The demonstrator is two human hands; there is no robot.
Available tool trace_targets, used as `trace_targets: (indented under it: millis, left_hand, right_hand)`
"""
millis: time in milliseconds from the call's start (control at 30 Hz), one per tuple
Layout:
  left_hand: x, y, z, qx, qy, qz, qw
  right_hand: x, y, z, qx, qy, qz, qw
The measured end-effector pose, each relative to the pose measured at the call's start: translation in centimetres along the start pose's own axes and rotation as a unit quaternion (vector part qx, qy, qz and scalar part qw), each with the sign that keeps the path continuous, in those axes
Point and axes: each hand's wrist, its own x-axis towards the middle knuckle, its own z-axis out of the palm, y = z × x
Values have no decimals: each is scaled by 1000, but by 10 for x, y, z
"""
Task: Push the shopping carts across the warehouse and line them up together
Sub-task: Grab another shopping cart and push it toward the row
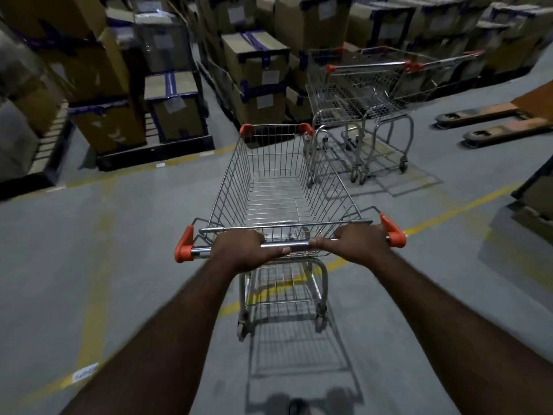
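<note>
Warehouse floor (89, 235), grey with yellow lane lines, bordered by stacked boxes (257, 64) on pallets; pallet-jack forks (490, 127) lie at far right. Two parked carts (371, 94), apparently nested, stand ahead and to the right, against the boxes. The pushed cart (281, 187), empty, stands mid-aisle, its front right corner just beside the parked pair. Its handle (284, 245) is gripped by both hands: left hand (244, 250) and right hand (360, 242), fingers of each curled tightly around the bar, thumbs nearly meeting at centre. Step in hand: the final approach. The next move likely calls for steering rightward to square the cart with the parked pair before closing up.
</note>
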Motion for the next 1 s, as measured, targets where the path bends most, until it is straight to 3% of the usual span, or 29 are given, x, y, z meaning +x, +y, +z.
trace_targets:
  millis: [433,1000]
  left_hand:
    - [191,-12,-36,-7,24,-19,1000]
    - [484,-78,-99,-12,20,-25,999]
  right_hand:
    - [186,61,-37,6,5,-7,1000]
    - [477,106,-93,14,-3,24,1000]
